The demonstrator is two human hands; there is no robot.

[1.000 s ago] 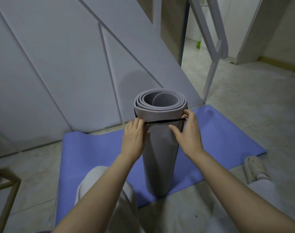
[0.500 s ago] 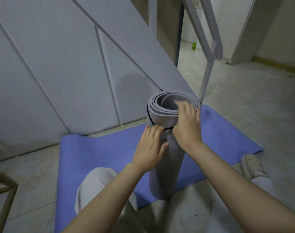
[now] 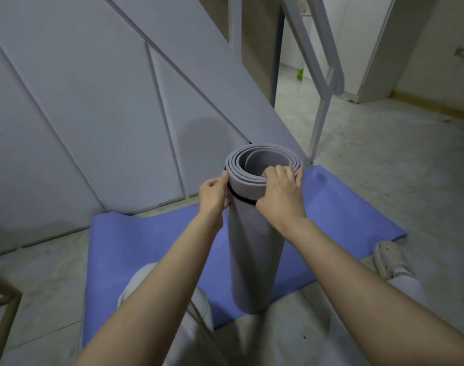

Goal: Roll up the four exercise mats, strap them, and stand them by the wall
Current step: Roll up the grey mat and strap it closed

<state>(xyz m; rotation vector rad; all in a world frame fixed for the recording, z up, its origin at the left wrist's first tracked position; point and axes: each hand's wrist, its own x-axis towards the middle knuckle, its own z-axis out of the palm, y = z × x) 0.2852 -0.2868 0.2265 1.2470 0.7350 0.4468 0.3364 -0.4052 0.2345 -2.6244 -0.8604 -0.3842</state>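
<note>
1. A grey rolled mat (image 3: 254, 254) stands upright on the near edge of a flat blue mat (image 3: 151, 247) on the floor (image 3: 384, 167).
2. A black strap (image 3: 242, 199) circles the roll near its top.
3. The left hand (image 3: 213, 192) grips the roll's left side at the strap.
4. The right hand (image 3: 281, 192) curls its fingers over the top rim.
</note>
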